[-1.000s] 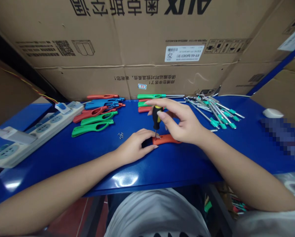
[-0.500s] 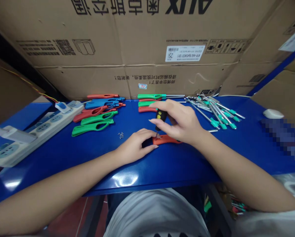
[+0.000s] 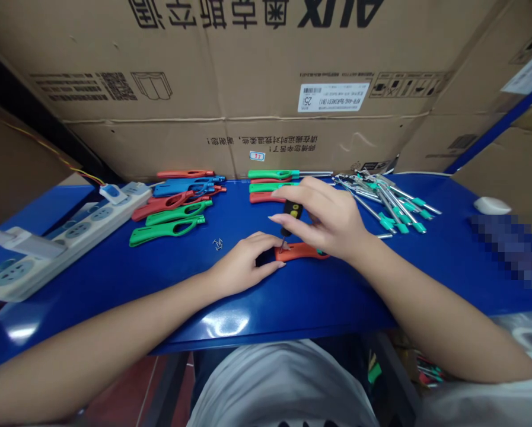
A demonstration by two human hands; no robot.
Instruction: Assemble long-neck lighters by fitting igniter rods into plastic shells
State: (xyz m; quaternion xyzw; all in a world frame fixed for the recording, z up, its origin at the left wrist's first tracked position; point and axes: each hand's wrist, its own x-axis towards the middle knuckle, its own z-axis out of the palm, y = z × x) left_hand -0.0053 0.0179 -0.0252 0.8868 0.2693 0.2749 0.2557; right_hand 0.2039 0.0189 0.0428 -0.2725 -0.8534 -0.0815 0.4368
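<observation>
- Orange lighter handle (image 3: 299,251) is lying on the blue tabletop (image 3: 310,296), right in front of the person, lengthwise left to right. Right end is partly behind the right hand, with a bit of teal poking out there.
- Left hand (image 3: 243,264) has its thumb and fingers closed around the left end of that handle, thumb on the near side, fingers on the far side.
- Right hand (image 3: 334,219) is wrapped on the black-and-yellow screwdriver (image 3: 293,209), thumb and fingers pinching the grip. It's tilted, top leaning right, tip down on the orange handle near its left end. Can't tell if a screw sits under it.
- Handling, my guess: it's light, stiff plastic, kinda smooth, so it'd probably skid or twist on that glossy top if nobody pinned it. Doubt it's fragile, though too much force might chew up a screw hole.
- Best hold imo: pinch both long sides by the end, like the left hand does, fingertips clear of the tip.
- Nearby: a little pile of screws (image 3: 218,244) beside the left hand, loose green handles (image 3: 163,231) past it, and metal rods (image 3: 397,207) heaped off to the right.
</observation>
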